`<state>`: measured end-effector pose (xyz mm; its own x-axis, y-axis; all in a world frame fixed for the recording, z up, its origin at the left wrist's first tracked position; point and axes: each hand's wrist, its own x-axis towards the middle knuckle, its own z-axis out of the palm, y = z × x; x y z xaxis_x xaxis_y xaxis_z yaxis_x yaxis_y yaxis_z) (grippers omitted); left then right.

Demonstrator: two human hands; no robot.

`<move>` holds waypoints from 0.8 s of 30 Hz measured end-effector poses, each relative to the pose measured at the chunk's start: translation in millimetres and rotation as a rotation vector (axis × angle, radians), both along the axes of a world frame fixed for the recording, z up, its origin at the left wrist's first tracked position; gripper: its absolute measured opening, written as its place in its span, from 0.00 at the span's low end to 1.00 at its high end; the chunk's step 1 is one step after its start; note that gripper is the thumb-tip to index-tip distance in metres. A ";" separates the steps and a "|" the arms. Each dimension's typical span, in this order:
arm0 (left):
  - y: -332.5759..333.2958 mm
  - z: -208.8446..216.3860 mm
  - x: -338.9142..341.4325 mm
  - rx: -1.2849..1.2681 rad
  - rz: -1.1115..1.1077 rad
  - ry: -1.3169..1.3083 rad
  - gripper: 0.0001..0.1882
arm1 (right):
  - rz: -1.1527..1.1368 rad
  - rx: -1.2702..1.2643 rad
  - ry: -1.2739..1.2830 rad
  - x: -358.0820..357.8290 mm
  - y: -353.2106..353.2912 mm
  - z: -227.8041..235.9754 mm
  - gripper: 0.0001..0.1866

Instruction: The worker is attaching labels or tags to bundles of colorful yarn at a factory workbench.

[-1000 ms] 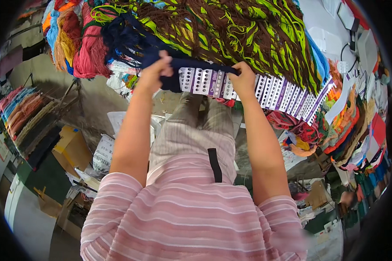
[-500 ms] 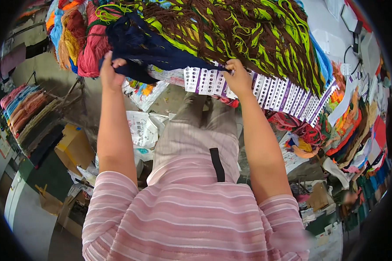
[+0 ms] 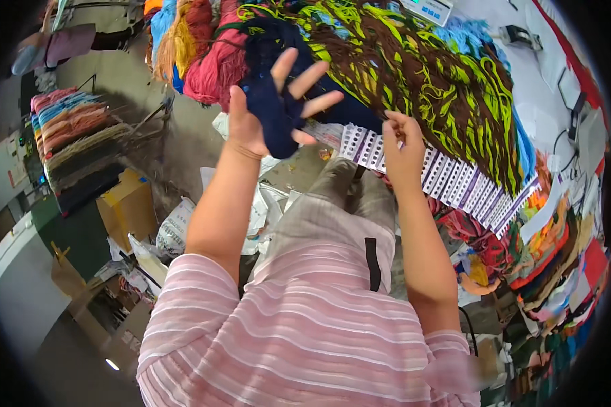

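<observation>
A hank of navy yarn lies at the near left edge of the heap and stretches to the right into a narrow end. My left hand is open with its fingers spread, its palm against the loose navy strands hanging there. At the narrow end, my right hand is closed, thumb and forefinger pinched on the navy yarn. Just below and to the right runs a row of white cards with holes and purple stripes. Behind both hands spreads a heap of brown and lime-green yarn.
Pink yarn hanks sit left of the navy one. A rack of folded coloured yarn and a cardboard box stand at left. A white device with a screen is at the far edge. Piled yarn lies at right.
My left hand has moved right and spread its fingers against the navy yarn. My right hand stays at the yarn's narrow end. The whole view has shifted, with the heap now farther right.
</observation>
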<state>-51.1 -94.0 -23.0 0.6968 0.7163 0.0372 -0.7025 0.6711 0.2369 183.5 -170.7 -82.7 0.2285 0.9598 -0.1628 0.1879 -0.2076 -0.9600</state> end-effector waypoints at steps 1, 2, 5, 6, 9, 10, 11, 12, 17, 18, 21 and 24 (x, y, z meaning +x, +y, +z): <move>-2.5 6.4 8.0 0.010 -0.016 0.016 0.52 | 0.046 0.100 -0.067 -11.1 9.2 27.1 0.12; -4.2 9.0 13.2 0.025 -0.033 -0.006 0.54 | 0.093 0.200 -0.135 -19.9 16.1 51.4 0.13; -6.1 17.1 27.8 0.073 -0.084 0.005 0.57 | 0.166 0.368 -0.419 -29.3 26.8 96.9 0.16; -6.6 14.0 30.3 0.168 -0.084 0.084 0.56 | 0.205 0.379 -0.508 -30.8 27.2 105.9 0.17; -8.7 17.5 36.3 0.282 -0.064 0.129 0.53 | 0.093 0.305 -0.363 -33.9 26.0 101.9 0.13; -6.3 27.1 41.0 0.389 -0.007 0.224 0.49 | 0.034 0.223 -0.224 -31.1 24.8 97.1 0.11; -3.8 33.4 44.4 0.496 0.053 0.320 0.47 | -0.003 0.093 0.006 -28.3 23.1 96.4 0.11; 0.7 33.9 45.0 0.642 0.064 0.284 0.45 | -0.038 -0.037 0.237 -28.3 21.0 101.7 0.11; 22.1 66.9 61.9 1.214 0.384 0.367 0.45 | 0.107 0.095 0.293 -42.5 19.8 126.4 0.15; 29.5 93.9 61.8 1.414 0.324 0.475 0.44 | 0.122 0.039 0.409 -42.1 20.6 136.3 0.16; 31.1 116.9 59.6 1.664 0.275 0.555 0.42 | 0.079 -0.026 0.501 -42.6 22.1 167.1 0.08; 22.4 101.6 61.8 1.187 0.340 0.242 0.42 | 0.260 -0.075 0.532 -17.9 23.2 163.7 0.06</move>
